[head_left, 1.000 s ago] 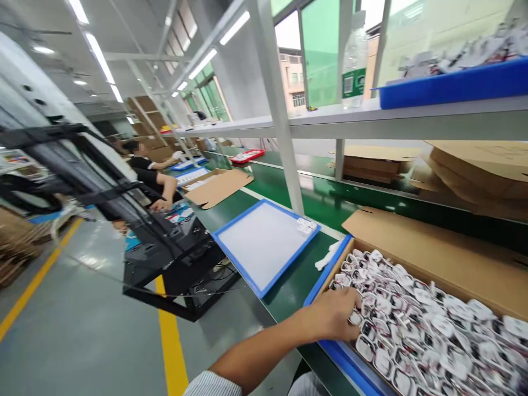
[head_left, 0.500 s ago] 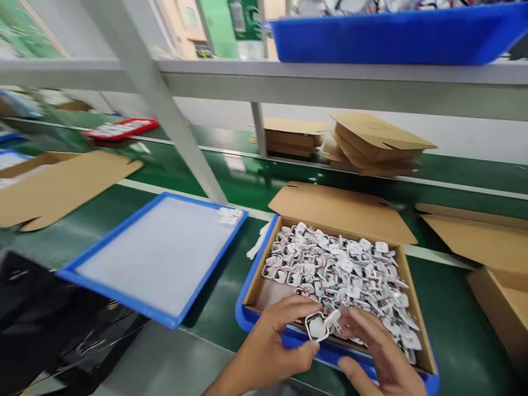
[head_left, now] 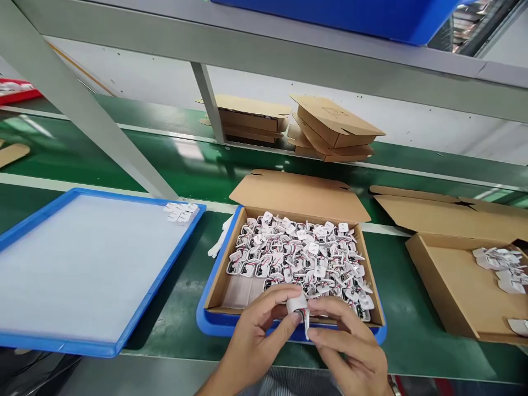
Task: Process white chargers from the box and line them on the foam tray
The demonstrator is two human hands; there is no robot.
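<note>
The left hand (head_left: 260, 333) grasped a small white part (head_left: 297, 303) between thumb and fingers. The part was tilted, with thin wires and a flat white plate (head_left: 306, 325) on its right side. The fingertips of the right hand (head_left: 350, 344) met this plate; whether they were clamped on it could not be told. Both hands, with the part between them, were located above the near edge of an open cardboard box (head_left: 237, 291).

The box sat in a blue tray (head_left: 208, 325) near the front edge of the tabletop (head_left: 183, 322). Its lid (head_left: 297, 192) was folded back past its far edge. A dense layer of similar white pieces (head_left: 284, 253) filled most of the box; bare cardboard showed at its near left corner.

To the left, a blue-framed board (head_left: 82, 275) lay flat, with a white surface and a cluster of small white caps (head_left: 180, 213) at its far right corner. A white object (head_left: 221, 236), not clearly identifiable, lay just beside the far left corner of the blue tray.

To the right, a second open box (head_left: 449, 280) held several white units (head_left: 501, 264) toward its right side. Beyond the tabletop's far edge stood stacked cartons (head_left: 330, 132). A shelf (head_left: 264, 52) crossed above and carried a blue bin (head_left: 330, 16).
</note>
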